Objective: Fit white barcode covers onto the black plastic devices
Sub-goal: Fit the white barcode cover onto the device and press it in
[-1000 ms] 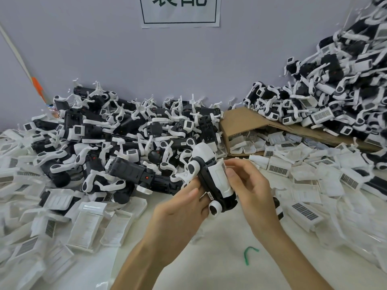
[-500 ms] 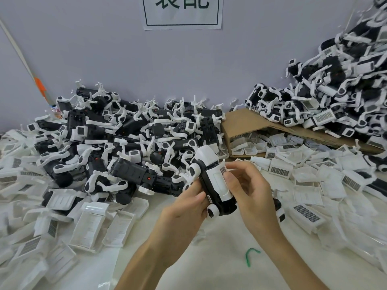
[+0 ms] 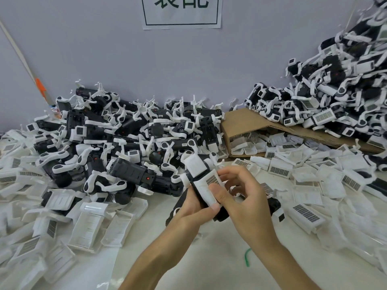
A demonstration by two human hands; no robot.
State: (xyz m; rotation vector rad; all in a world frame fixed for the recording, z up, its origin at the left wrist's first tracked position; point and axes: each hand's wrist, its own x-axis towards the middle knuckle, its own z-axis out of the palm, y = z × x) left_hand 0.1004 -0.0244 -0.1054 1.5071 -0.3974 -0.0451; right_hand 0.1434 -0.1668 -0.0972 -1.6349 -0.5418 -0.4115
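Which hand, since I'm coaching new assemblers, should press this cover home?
Right: the right hand has its thumb on the white cover, while the left hand grips the black device underneath, steadying it.

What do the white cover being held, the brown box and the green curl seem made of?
White barcode cover, on the held black device: looks like moulded plastic, matt, judging by its crisp ribs and edges. Brown box lying open: likely corrugated cardboard, dull, with a thick cut edge. Thin green curl: perhaps coated wire or plastic; too small to tell.
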